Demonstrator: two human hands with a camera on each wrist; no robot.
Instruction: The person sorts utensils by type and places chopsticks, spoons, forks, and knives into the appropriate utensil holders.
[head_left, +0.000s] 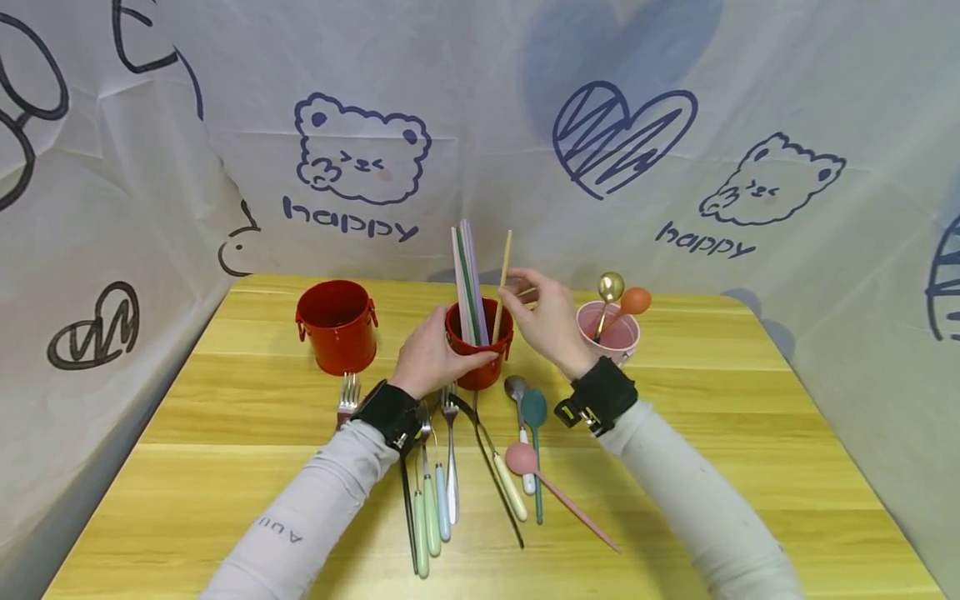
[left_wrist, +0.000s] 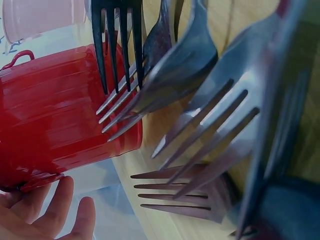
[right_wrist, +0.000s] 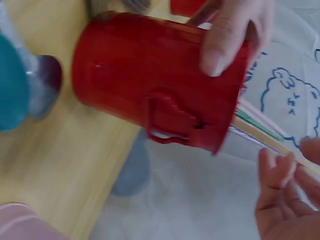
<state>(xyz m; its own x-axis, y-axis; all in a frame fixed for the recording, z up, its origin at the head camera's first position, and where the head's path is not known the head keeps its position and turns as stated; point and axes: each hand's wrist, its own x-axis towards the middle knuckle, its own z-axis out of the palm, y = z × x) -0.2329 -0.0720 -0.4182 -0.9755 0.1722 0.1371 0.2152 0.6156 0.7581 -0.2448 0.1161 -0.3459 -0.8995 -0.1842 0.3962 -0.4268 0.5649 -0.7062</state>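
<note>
My left hand [head_left: 431,357] grips a small red bucket [head_left: 480,377] from its left side, the thumb across the front near the rim. Several pink, green and purple chopsticks [head_left: 474,279] stand upright in it. At the bucket's right, my right hand [head_left: 549,321] pinches a pale wooden chopstick [head_left: 507,250] between thumb and fingers; its lower end is inside the bucket. The right wrist view has the same bucket [right_wrist: 150,75] with a handle on its side, the left thumb on its wall, and the right hand [right_wrist: 290,200] at the sticks.
Left of the hands stands another red bucket [head_left: 341,329]. A pink bucket [head_left: 618,340] at right holds a gold spoon [head_left: 611,287] and an orange spoon [head_left: 636,301]. Several forks [head_left: 451,458], a teal spoon [head_left: 534,410] and a pink spoon [head_left: 522,459] lie in front.
</note>
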